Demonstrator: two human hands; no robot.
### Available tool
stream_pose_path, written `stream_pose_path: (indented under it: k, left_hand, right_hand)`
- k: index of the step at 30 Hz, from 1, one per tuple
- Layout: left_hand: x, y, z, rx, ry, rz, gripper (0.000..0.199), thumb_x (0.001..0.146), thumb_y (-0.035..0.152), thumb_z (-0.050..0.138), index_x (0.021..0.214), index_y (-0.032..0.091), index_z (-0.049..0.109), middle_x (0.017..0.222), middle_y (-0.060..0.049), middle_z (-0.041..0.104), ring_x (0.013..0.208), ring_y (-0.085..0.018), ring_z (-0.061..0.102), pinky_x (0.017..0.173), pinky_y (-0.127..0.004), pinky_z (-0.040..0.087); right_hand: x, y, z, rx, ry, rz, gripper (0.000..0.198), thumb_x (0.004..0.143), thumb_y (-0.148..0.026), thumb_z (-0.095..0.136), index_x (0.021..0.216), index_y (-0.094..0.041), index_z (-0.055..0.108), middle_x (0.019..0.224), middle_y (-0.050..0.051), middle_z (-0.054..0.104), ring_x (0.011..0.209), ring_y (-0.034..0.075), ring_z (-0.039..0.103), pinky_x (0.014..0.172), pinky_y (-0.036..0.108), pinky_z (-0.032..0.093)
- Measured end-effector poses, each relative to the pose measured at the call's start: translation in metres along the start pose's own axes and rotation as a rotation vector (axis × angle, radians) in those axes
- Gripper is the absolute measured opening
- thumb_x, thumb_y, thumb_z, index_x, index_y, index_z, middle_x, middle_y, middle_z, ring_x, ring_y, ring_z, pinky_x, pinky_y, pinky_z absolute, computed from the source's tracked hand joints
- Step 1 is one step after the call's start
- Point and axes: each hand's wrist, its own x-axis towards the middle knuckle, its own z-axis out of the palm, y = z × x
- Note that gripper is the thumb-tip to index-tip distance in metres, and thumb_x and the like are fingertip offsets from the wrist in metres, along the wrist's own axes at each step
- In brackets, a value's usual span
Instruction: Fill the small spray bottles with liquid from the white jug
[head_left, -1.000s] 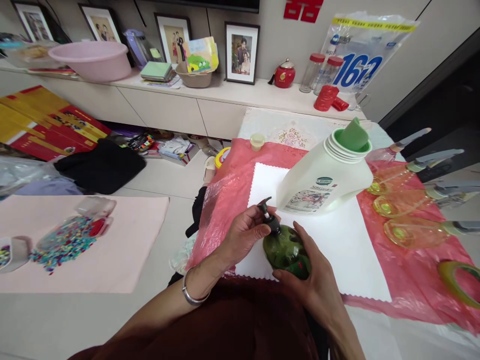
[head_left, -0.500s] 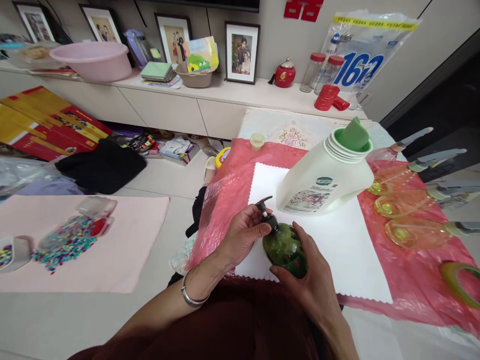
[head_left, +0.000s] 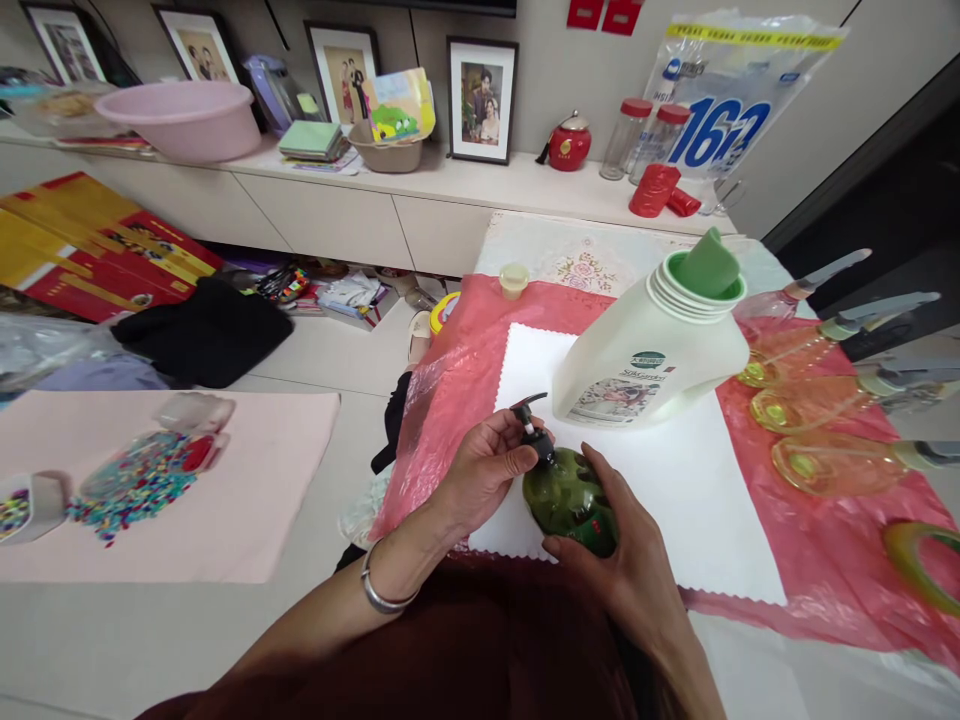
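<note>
A dark green, see-through pump bottle is between my hands, tilted over the front of a white scallop-edged sheet. My left hand pinches the black pump head at the bottle's neck, its spout pointing up and away. Wrapped around the bottle's body from the right is my right hand. Just beyond stands a large pale green detergent jug, its neck open at the top with a green spout inside.
Several clear orange-yellow bottles with grey tops line the right side of the red plastic sheet. A tape roll lies at the right edge. A small cup sits at the back. Coloured beads are spread on a pink mat at left.
Hardly anything differs. The green bottle and my right hand have tilted slightly to the right, while my left hand keeps its pinch on the pump head.
</note>
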Motion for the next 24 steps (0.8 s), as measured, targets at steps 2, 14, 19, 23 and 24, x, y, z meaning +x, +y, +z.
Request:
stream_pose_path:
  k: [2, 14, 19, 23, 24]
  left_hand:
    - [0.0004, -0.0004, 0.0003, -0.008, -0.013, -0.007, 0.047, 0.059, 0.031, 0.1, 0.095, 0.015, 0.075, 0.09, -0.004, 0.072, 0.09, -0.016, 0.066, 0.088, -0.029, 0.047]
    - [0.0012, -0.0044, 0.0026, -0.038, 0.056, 0.046, 0.046, 0.057, 0.026, 0.1, 0.094, 0.017, 0.074, 0.091, 0.0, 0.069, 0.09, -0.014, 0.064, 0.09, -0.029, 0.046]
    - [0.001, -0.0046, -0.0006, -0.006, 0.008, 0.035, 0.044, 0.062, 0.03, 0.098, 0.097, 0.017, 0.075, 0.093, -0.003, 0.072, 0.093, -0.017, 0.066, 0.094, -0.031, 0.045]
    - [-0.0007, -0.001, -0.0005, 0.023, -0.06, 0.032, 0.041, 0.07, 0.033, 0.094, 0.101, 0.016, 0.074, 0.098, -0.007, 0.075, 0.1, -0.022, 0.067, 0.099, -0.037, 0.045]
    - [-0.0012, -0.0006, 0.0001, 0.02, -0.067, 0.027, 0.041, 0.071, 0.033, 0.093, 0.102, 0.016, 0.074, 0.099, -0.008, 0.075, 0.101, -0.022, 0.067, 0.1, -0.037, 0.045]
  right_hand:
    - [0.0003, -0.0011, -0.0002, -0.023, 0.004, -0.002, 0.079, 0.088, -0.045, 0.072, 0.157, -0.036, 0.033, 0.147, 0.001, 0.048, 0.13, 0.026, 0.052, 0.106, 0.044, 0.05]
    - [0.0009, -0.001, 0.0076, -0.114, 0.088, -0.042, 0.078, 0.092, -0.048, 0.068, 0.158, -0.035, 0.03, 0.147, 0.004, 0.047, 0.131, 0.029, 0.048, 0.106, 0.051, 0.047]
    - [-0.0005, 0.0005, 0.0048, -0.045, 0.051, 0.025, 0.081, 0.089, -0.047, 0.072, 0.158, -0.035, 0.033, 0.145, 0.003, 0.049, 0.129, 0.027, 0.051, 0.106, 0.047, 0.048]
    - [-0.0014, 0.0025, 0.0042, 0.014, 0.04, 0.037, 0.081, 0.087, -0.046, 0.073, 0.158, -0.032, 0.035, 0.144, 0.004, 0.05, 0.128, 0.026, 0.053, 0.105, 0.043, 0.05]
    - [-0.0014, 0.0028, 0.0045, 0.021, 0.043, 0.041, 0.081, 0.087, -0.045, 0.074, 0.158, -0.031, 0.036, 0.144, 0.004, 0.05, 0.128, 0.026, 0.053, 0.105, 0.043, 0.05]
